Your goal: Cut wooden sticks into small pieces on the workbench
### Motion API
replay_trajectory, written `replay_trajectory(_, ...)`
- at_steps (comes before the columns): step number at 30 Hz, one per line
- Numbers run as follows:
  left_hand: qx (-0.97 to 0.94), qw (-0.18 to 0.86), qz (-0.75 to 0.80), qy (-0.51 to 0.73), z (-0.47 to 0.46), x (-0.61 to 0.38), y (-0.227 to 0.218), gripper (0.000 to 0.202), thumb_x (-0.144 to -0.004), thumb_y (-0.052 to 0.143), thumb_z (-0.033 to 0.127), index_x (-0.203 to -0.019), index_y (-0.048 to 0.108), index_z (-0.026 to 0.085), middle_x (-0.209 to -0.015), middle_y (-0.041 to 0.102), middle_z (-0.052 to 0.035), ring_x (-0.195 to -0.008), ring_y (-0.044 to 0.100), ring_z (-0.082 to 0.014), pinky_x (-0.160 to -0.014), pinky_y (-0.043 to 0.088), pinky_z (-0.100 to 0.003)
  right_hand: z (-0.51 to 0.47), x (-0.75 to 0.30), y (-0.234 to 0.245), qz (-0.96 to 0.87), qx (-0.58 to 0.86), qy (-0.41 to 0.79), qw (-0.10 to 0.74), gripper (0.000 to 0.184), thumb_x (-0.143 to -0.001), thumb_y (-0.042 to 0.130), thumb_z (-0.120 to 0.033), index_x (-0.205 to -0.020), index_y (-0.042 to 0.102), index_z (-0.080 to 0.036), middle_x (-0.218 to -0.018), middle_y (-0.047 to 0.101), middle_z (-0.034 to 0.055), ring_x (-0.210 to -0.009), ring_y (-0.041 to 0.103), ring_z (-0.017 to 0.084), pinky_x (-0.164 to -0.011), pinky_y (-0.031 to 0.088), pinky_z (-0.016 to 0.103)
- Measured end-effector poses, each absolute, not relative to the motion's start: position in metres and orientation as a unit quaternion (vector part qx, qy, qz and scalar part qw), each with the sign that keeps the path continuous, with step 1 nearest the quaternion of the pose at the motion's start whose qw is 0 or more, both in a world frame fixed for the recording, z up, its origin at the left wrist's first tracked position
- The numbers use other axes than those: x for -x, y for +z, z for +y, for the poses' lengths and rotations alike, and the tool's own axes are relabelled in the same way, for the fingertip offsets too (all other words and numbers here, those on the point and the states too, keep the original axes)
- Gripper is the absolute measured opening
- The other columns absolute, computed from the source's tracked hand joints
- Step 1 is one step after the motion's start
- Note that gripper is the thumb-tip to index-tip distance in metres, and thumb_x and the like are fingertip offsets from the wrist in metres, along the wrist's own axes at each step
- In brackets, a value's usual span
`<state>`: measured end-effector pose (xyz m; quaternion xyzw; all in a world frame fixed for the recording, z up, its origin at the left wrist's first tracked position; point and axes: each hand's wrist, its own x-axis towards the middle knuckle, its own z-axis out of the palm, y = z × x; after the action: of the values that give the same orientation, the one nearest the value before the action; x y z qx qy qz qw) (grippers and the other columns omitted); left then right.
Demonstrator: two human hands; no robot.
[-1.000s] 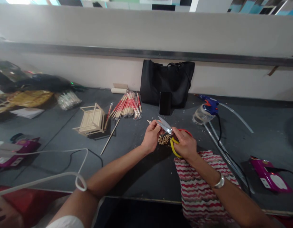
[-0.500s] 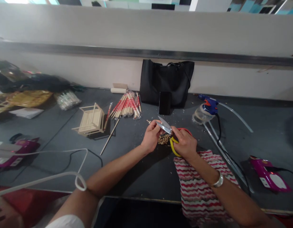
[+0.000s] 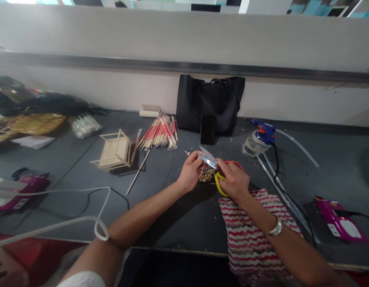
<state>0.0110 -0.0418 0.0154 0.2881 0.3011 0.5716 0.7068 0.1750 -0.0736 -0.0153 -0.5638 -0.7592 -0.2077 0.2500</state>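
My right hand [image 3: 233,180] grips scissors [image 3: 208,158] with yellow and red handles, the blades pointing up and left. My left hand [image 3: 190,172] is pinched at the blade tips, its fingers closed on something too small to make out. Below the blades lies a small heap of short cut wooden bits [image 3: 206,175] on the dark grey table [image 3: 172,207]. My right forearm rests over a red and white striped cloth [image 3: 253,235].
A black bag [image 3: 210,97] with a phone [image 3: 208,129] leaning on it stands behind. Chopsticks in red wrappers [image 3: 160,133], a small wooden stick frame [image 3: 115,150], a loose stick [image 3: 138,171], a blue glue gun [image 3: 263,130], magenta packs [image 3: 340,221] and white cable [image 3: 67,207] lie around.
Almost nothing has moved. My right hand has shifted very slightly on the scissor handles while the left stays pinched at the blades.
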Motion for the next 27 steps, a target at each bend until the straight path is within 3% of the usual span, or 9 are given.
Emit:
replay_trajectory(11,-0.316,0.713,0.289,0.555,-0.041,-0.007,0.017,0.026,-0.081,0.074,0.026,-0.069,0.052,0.018,-0.059,0.044,0.0053,-0.054,0.037,-0.0081,-0.06,0.04,-0.022,-0.073,-0.178,-0.018,-0.767,0.563,-0.195,0.237,0.045,-0.079,0.056,-0.019,-0.12,0.072,-0.025,-0.076,0.068,0.0035,-0.064,0.057,0.016,-0.061,0.039,0.025)
replay_trajectory(22,-0.312,0.749,0.254,0.526,-0.037,-0.004,0.021,0.023,-0.082,0.073,0.027,-0.07,0.056,0.017,-0.064,0.048,0.0035,-0.053,0.039,-0.0074,-0.059,0.042,-0.022,-0.064,-0.186,-0.029,-0.748,0.532,-0.162,0.362,0.038,-0.083,0.053,-0.018,-0.116,0.071,-0.019,-0.084,0.074,0.0047,-0.072,0.065,0.017,-0.067,0.049,0.024)
replay_trajectory(27,-0.298,0.757,0.263,0.518,-0.034,-0.002,0.018,0.024,-0.082,0.072,0.027,-0.069,0.055,0.017,-0.064,0.046,0.0032,-0.054,0.04,-0.0084,-0.059,0.043,-0.023,-0.065,-0.187,-0.026,-0.755,0.529,-0.164,0.351,0.042,-0.081,0.055,-0.019,-0.12,0.071,-0.021,-0.086,0.073,0.005,-0.076,0.065,0.018,-0.071,0.05,0.026)
